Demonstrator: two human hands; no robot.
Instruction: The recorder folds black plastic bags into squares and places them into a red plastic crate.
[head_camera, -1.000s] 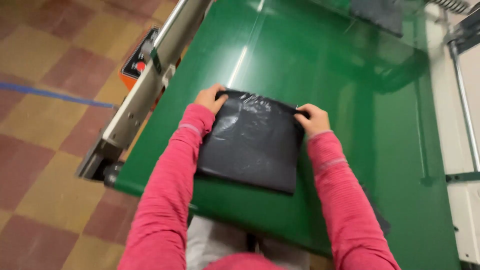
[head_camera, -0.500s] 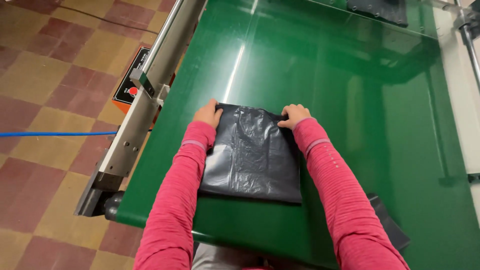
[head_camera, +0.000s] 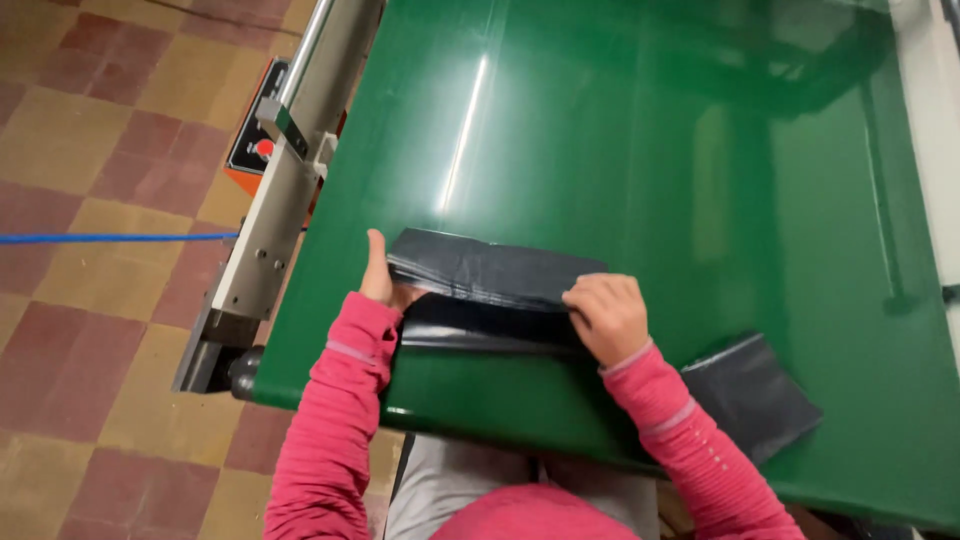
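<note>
Black plastic bag (head_camera: 485, 295) is seen lying near the front edge of the green conveyor belt (head_camera: 620, 130), folded over on itself so that an upper layer rests across a lower, glossier one. It is held at both ends: the left hand (head_camera: 380, 280) is closed on the left end with the thumb raised alongside the fold, and the right hand (head_camera: 607, 315) is pressed down on the right end, its fingers curled over the doubled edge. For the fold to be made well, it is judged that the two ends should be kept level, the film drawn lightly taut between the hands, and the crease flattened along its whole length so that no air or wrinkle is trapped. The front lip of the belt lies just below the wrists, so little room is left toward the body. To the left, the belt edge is bounded by a grey metal side rail (head_camera: 290, 180), near the left hand. A second dark bag (head_camera: 750, 395) lies to the right, near the right forearm but apart from it. Ahead, a wide bare stretch of belt is open.
</note>
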